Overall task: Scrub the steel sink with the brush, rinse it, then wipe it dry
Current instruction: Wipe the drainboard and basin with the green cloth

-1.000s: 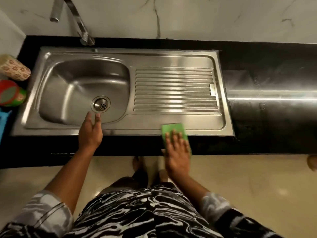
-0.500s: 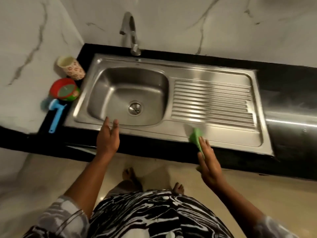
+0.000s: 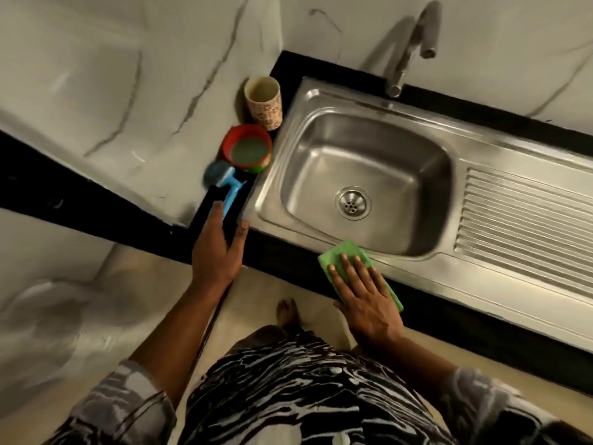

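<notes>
The steel sink (image 3: pixel 321 101) with a ribbed drainboard (image 3: pixel 526 220) is set in a black counter. Left of its rim lies a blue brush (image 3: pixel 229 191), handle pointing toward me. My left hand (image 3: pixel 218 248) is spread open at the handle's near end, fingertips at the handle, thumb apart near the sink's corner. A green cloth (image 3: pixel 345 252) lies over the sink's front rim and the counter edge. Flat on that cloth rests my right hand (image 3: pixel 365 293), fingers straight.
A red bowl (image 3: pixel 247 149) and a patterned cup (image 3: pixel 263 102) stand on the counter left of the sink. The tap (image 3: pixel 414 43) rises behind the basin. Marble wall closes the left and back. My feet and patterned clothing show below.
The view has swung left. My left hand has left the sink's front rim and reached the brush handle. My right hand, with the cloth, has shifted left and now lies flat on it.
</notes>
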